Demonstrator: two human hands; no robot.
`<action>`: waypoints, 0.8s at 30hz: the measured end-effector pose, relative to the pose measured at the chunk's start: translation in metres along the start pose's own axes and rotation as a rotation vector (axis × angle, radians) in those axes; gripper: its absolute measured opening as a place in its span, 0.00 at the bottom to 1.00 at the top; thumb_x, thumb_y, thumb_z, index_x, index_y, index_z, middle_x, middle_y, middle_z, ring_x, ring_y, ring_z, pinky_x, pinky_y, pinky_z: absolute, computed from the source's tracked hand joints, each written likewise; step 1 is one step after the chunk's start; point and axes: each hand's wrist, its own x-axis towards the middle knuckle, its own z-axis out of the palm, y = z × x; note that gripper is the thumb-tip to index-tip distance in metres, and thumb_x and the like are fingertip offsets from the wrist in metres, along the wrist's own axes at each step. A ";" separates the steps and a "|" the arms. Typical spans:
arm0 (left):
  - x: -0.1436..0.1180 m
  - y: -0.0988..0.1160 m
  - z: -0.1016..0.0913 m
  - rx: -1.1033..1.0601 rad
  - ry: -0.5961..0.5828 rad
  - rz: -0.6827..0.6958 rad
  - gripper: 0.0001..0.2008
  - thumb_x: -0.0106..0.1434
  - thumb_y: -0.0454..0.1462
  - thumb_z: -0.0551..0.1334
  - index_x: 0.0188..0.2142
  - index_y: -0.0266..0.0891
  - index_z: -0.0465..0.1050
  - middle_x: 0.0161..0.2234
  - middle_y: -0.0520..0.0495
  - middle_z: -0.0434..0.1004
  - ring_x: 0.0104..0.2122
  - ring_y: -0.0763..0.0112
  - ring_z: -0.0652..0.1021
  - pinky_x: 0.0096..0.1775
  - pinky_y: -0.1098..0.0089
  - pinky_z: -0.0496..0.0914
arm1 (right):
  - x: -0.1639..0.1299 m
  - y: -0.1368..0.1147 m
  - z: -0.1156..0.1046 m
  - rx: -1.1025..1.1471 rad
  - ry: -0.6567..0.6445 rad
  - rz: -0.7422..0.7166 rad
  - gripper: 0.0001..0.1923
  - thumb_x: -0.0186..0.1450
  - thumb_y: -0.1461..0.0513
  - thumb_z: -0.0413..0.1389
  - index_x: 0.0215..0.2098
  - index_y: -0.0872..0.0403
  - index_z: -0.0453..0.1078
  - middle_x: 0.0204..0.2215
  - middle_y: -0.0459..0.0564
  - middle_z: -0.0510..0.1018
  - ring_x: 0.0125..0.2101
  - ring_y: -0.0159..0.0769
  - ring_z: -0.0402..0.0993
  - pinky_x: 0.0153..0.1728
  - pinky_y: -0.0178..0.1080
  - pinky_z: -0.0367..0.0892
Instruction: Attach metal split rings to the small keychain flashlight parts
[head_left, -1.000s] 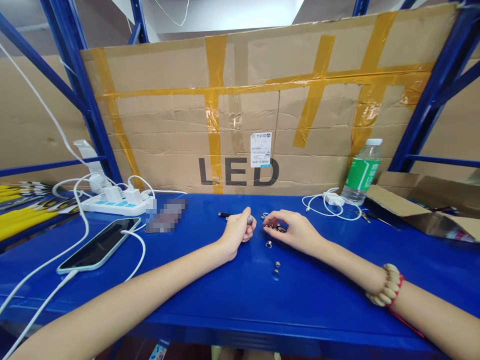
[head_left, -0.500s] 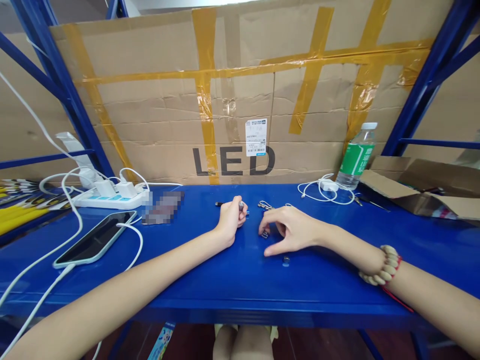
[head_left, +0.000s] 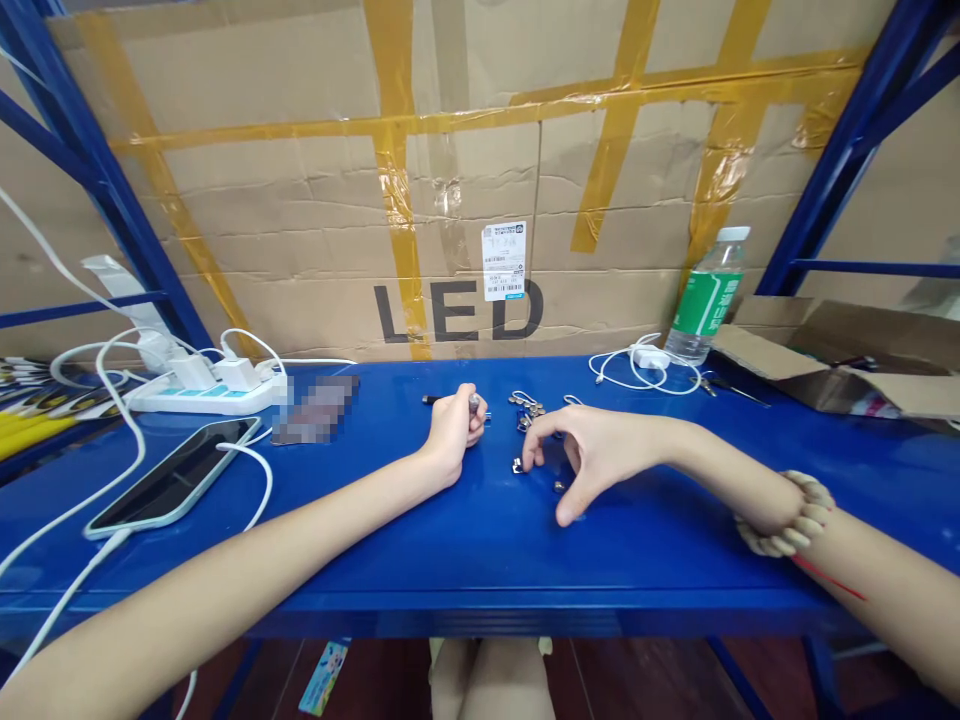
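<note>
At the centre of the frame our left hand (head_left: 452,430) is curled into a fist around a small dark tool (head_left: 437,400), whose end sticks out to the left. Just right of it our right hand (head_left: 592,455) arches over the blue shelf (head_left: 480,560), fingers spread, with the fingertips touching down beside a small metal piece (head_left: 517,465). More metal bits (head_left: 527,406) lie just above. A phone (head_left: 169,485) sits at the left and a bottle (head_left: 705,298) at the upper right.
</note>
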 end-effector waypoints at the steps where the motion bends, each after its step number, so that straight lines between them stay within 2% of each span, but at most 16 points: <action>1: 0.000 0.000 0.000 -0.003 0.002 -0.002 0.20 0.59 0.34 0.50 0.11 0.36 0.54 0.09 0.57 0.48 0.09 0.84 0.52 0.14 0.78 0.43 | 0.000 0.001 0.000 0.016 -0.029 0.003 0.30 0.40 0.49 0.64 0.39 0.54 0.70 0.33 0.46 0.74 0.22 0.24 0.67 0.22 0.28 0.61; 4: 0.000 0.000 -0.001 -0.007 0.002 0.000 0.20 0.59 0.34 0.49 0.11 0.36 0.53 0.09 0.57 0.48 0.09 0.84 0.52 0.14 0.78 0.43 | 0.001 0.006 0.000 0.049 -0.066 -0.028 0.29 0.39 0.52 0.66 0.38 0.54 0.71 0.33 0.46 0.74 0.22 0.24 0.67 0.21 0.27 0.62; 10: 0.000 0.002 0.000 0.007 0.013 -0.001 0.19 0.59 0.34 0.49 0.12 0.36 0.54 0.09 0.57 0.50 0.09 0.84 0.53 0.14 0.77 0.43 | 0.008 0.017 0.009 0.249 -0.069 -0.003 0.21 0.45 0.52 0.63 0.33 0.56 0.71 0.29 0.46 0.73 0.17 0.23 0.67 0.15 0.27 0.63; 14: 0.000 0.002 0.000 0.025 0.009 -0.015 0.18 0.59 0.35 0.49 0.13 0.36 0.54 0.09 0.57 0.49 0.09 0.84 0.52 0.14 0.77 0.43 | 0.015 0.022 0.014 0.241 0.052 0.002 0.17 0.50 0.52 0.60 0.29 0.57 0.72 0.24 0.46 0.73 0.16 0.24 0.67 0.14 0.27 0.63; 19: 0.000 0.003 0.000 0.045 -0.009 -0.038 0.18 0.59 0.34 0.48 0.13 0.36 0.53 0.09 0.57 0.49 0.09 0.84 0.53 0.15 0.77 0.43 | 0.022 0.030 0.014 0.112 0.241 -0.004 0.15 0.54 0.52 0.58 0.27 0.57 0.72 0.27 0.49 0.75 0.18 0.25 0.67 0.16 0.27 0.64; 24: 0.001 0.003 -0.002 0.037 -0.041 -0.070 0.19 0.59 0.35 0.48 0.12 0.37 0.50 0.09 0.57 0.48 0.09 0.84 0.51 0.15 0.76 0.42 | 0.027 0.040 0.018 0.089 0.376 0.009 0.13 0.53 0.55 0.58 0.29 0.57 0.73 0.27 0.50 0.75 0.22 0.29 0.70 0.18 0.29 0.65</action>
